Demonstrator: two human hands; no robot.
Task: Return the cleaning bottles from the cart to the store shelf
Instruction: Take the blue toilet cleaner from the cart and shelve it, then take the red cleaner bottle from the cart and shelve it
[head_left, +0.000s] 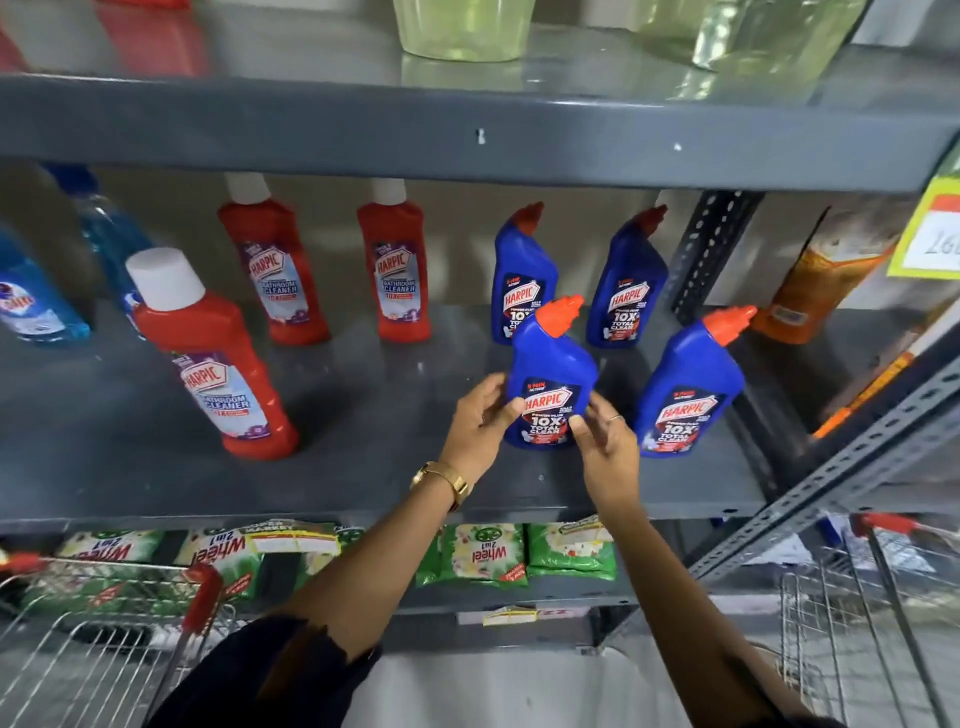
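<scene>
A blue Harpic bottle (550, 364) with a red-orange cap stands on the grey shelf (363, 467), near its front. My left hand (480, 421) grips its left side and my right hand (605, 441) touches its right side. A second blue bottle (685, 384) stands just to its right, and two more blue bottles (522, 270) (626, 280) stand behind. Three red Harpic bathroom cleaner bottles with white caps stand to the left: one in front (208, 358), two further back (272, 260) (392, 260).
Light blue bottles (36, 301) stand at the far left, an orange pack (821, 275) at the right. Green detergent packs (483, 553) lie on the lower shelf. A wire cart with red trim (104, 623) is at the lower left, another cart (872, 597) at the lower right.
</scene>
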